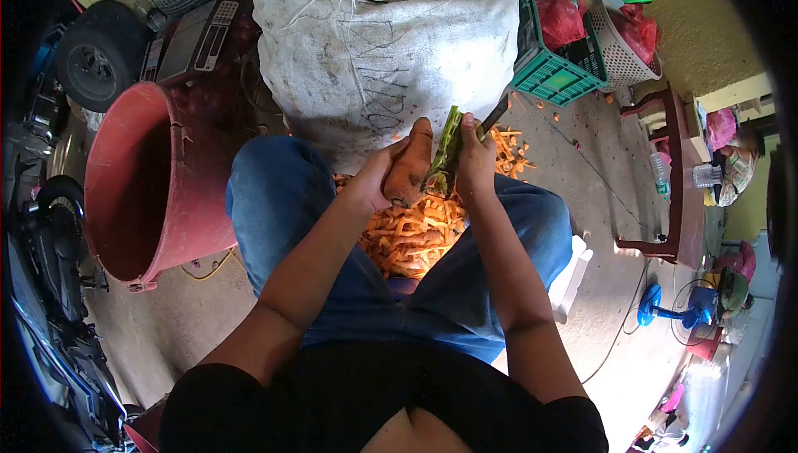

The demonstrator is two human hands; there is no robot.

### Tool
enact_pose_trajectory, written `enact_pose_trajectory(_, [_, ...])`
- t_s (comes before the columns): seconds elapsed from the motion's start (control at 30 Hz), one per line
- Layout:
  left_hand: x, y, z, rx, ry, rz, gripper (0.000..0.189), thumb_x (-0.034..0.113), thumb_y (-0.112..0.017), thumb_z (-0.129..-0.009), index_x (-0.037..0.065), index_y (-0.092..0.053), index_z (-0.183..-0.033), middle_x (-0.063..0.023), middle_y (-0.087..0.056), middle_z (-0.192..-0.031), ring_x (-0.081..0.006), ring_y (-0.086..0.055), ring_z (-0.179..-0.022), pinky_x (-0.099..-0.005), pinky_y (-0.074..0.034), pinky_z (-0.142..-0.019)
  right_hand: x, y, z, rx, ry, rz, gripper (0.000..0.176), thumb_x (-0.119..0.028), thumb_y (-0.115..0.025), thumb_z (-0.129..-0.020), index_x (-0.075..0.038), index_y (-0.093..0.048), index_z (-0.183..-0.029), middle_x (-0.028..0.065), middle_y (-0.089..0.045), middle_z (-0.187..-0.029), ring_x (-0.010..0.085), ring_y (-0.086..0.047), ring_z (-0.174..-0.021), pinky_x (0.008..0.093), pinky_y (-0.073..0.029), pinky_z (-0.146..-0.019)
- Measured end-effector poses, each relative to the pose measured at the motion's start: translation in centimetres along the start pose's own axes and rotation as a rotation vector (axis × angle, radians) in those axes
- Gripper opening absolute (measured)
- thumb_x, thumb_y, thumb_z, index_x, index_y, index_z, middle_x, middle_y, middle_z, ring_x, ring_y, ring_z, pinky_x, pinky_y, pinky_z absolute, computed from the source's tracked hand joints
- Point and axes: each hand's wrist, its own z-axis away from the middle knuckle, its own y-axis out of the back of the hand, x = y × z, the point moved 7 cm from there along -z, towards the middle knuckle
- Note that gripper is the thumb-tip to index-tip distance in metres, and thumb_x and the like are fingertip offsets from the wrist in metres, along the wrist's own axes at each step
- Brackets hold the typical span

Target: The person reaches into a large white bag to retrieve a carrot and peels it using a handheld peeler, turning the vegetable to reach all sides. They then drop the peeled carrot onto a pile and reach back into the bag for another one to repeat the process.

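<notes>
In the head view my left hand [376,177] is wrapped round a large unpeeled carrot [409,169], its thick end low and its narrow end up. My right hand [476,158] grips a green-handled tool [447,150] just right of the carrot, with a small gap between them. A dark, narrow part [496,112] sticks out past the right hand's fingers. Below both hands, between the knees, lies a heap of orange peelings [414,237]. More peelings [509,152] are scattered on the floor beyond the right knee.
A big white sack [386,46] stands just ahead. At the left is a red barrel [189,195], with a wheel [93,56] behind it. A green crate [555,75], a white basket [623,58], a wooden bench [683,179] and a blue fan [657,303] are at the right.
</notes>
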Motion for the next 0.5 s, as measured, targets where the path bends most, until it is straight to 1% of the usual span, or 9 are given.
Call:
enact_pose_trajectory(0.07, [0.1,-0.5,0.6,0.011,-0.017,-0.019,0.029,0.026,-0.039,-0.084,0.003,-0.047,-0.1,-0.0086,-0.055,-0.09,-0.019,-0.055,-0.078,-0.0319,-0.046,-0.07,0.0,-0.1,0.0,-0.001,-0.005,0.052,0.029,-0.03,-0.051,-0.079,-0.001,-0.049,-0.083,0.0031,-0.051,-0.07,0.0114,-0.049,-0.059,0.0244,-0.041,-0.053])
enact_pose_trajectory(0.13, [-0.1,-0.8,0.7,0.02,-0.032,-0.036,0.029,0.025,-0.038,-0.085,0.003,-0.047,-0.1,-0.0082,-0.055,-0.09,-0.019,-0.055,-0.078,-0.0317,-0.046,-0.071,0.4,0.4,-0.6,0.096,0.005,-0.089,0.037,-0.033,-0.051,-0.079,0.003,-0.051,-0.079,0.0039,-0.051,-0.069,0.0112,-0.046,-0.06,0.024,-0.039,-0.055])
enact_pose_trajectory(0.2, [0.0,-1.7,0.7,-0.115,-0.057,0.02,0.031,0.026,-0.036,-0.085,0.002,-0.046,-0.102,-0.0084,-0.054,-0.091,-0.019,-0.054,-0.079,-0.032,-0.046,-0.071,0.2,0.3,-0.4,0.113,-0.021,-0.145,0.036,-0.033,-0.052,-0.079,0.004,-0.051,-0.079,0.0038,-0.051,-0.068,0.0118,-0.046,-0.059,0.0239,-0.039,-0.055])
enact_pose_trajectory(0.23, [-0.2,-2.0,0.8,-0.115,-0.059,0.021,0.031,0.026,-0.036,-0.085,0.002,-0.046,-0.102,-0.0085,-0.054,-0.091,-0.019,-0.054,-0.079,-0.032,-0.046,-0.071,0.1,0.2,-0.2,0.131,-0.047,-0.201,0.036,-0.032,-0.052,-0.079,0.004,-0.052,-0.078,0.0038,-0.051,-0.066,0.0123,-0.047,-0.058,0.0238,-0.039,-0.056])
enact_pose_trajectory(0.33, [-0.3,-2.2,1.0,-0.115,-0.086,0.051,0.033,0.026,-0.034,-0.086,0.002,-0.044,-0.105,-0.0098,-0.053,-0.094,-0.0191,-0.054,-0.082,-0.0323,-0.045,-0.072,-0.3,-0.4,0.3,0.026,-0.025,-0.084,0.033,-0.028,-0.055,-0.078,0.004,-0.052,-0.077,0.0049,-0.052,-0.066,0.0123,-0.047,-0.058,0.0239,-0.04,-0.055])
enact_pose_trajectory(0.37, [-0.6,-1.9,0.8,-0.177,-0.079,0.085,0.033,0.026,-0.034,-0.086,0.003,-0.044,-0.106,-0.01,-0.053,-0.095,-0.0191,-0.053,-0.084,-0.0323,-0.045,-0.072,-0.4,-0.6,0.8,0.024,-0.027,-0.083,0.033,-0.028,-0.055,-0.078,0.004,-0.052,-0.077,0.0049,-0.052,-0.066,0.0123,-0.047,-0.058,0.0239,-0.04,-0.055])
enact_pose_trajectory(0.43, [-0.7,-2.6,1.4,-0.238,-0.073,0.119,0.033,0.027,-0.034,-0.085,0.003,-0.044,-0.107,-0.0102,-0.053,-0.097,-0.0191,-0.053,-0.086,-0.0323,-0.045,-0.072,-2.6,-1.5,2.1,0.034,0.158,0.18,0.028,-0.024,-0.056,-0.077,0.004,-0.053,-0.077,0.0057,-0.054,-0.067,0.0116,-0.048,-0.058,0.025,-0.04,-0.054])
enact_pose_trajectory(0.47, [-1.1,-2.7,1.7,-0.209,-0.041,0.157,0.033,0.027,-0.034,-0.085,0.004,-0.044,-0.106,-0.0095,-0.053,-0.096,-0.0191,-0.053,-0.085,-0.0324,-0.045,-0.072,-1.6,-1.4,1.6,0.006,0.298,0.187,0.025,-0.021,-0.055,-0.078,0.003,-0.054,-0.076,0.0065,-0.055,-0.066,0.0117,-0.048,-0.056,0.0253,-0.04,-0.052])
enact_pose_trajectory(0.5, [-1.4,-2.8,2.0,-0.181,-0.009,0.195,0.033,0.028,-0.034,-0.085,0.004,-0.045,-0.106,-0.0087,-0.054,-0.095,-0.0191,-0.053,-0.084,-0.0326,-0.045,-0.073,-2.0,-1.6,2.0,0.006,0.297,0.187,0.025,-0.021,-0.055,-0.078,0.003,-0.054,-0.076,0.0065,-0.055,-0.066,0.0117,-0.048,-0.056,0.0253,-0.04,-0.052])
